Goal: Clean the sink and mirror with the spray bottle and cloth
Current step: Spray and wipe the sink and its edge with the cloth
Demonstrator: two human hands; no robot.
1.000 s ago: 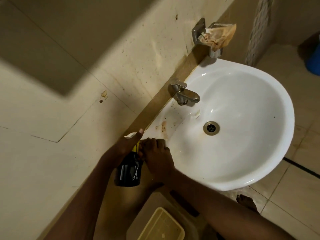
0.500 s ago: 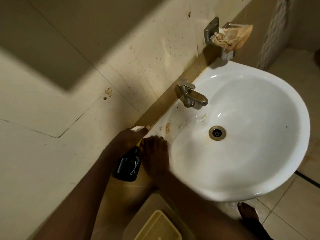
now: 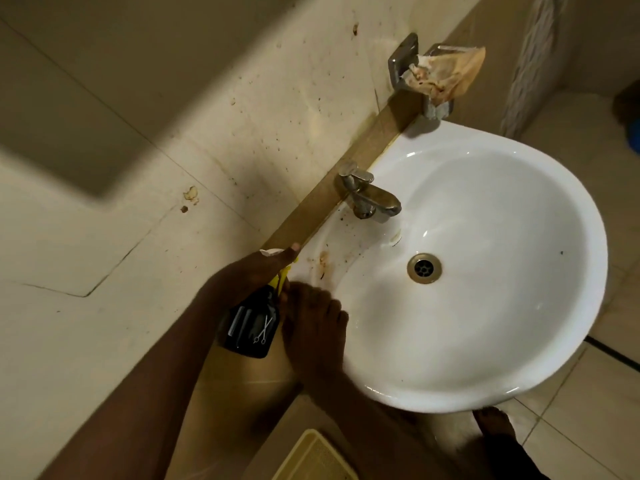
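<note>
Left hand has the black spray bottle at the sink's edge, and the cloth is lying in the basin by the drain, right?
Not quite. The left hand does hold the spray bottle at the sink edge, but the head view shows no cloth by the drain; the basin is bare there.

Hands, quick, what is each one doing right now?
Left hand: holds the black spray bottle with yellow trigger.
Right hand: fingers at the bottle's neck; grip cannot be told.

A metal tap (image 3: 372,197), a wall soap holder (image 3: 408,64) (crumpled wrapper (image 3: 446,72) inside) and a yellow basket (image 3: 311,459).
</note>
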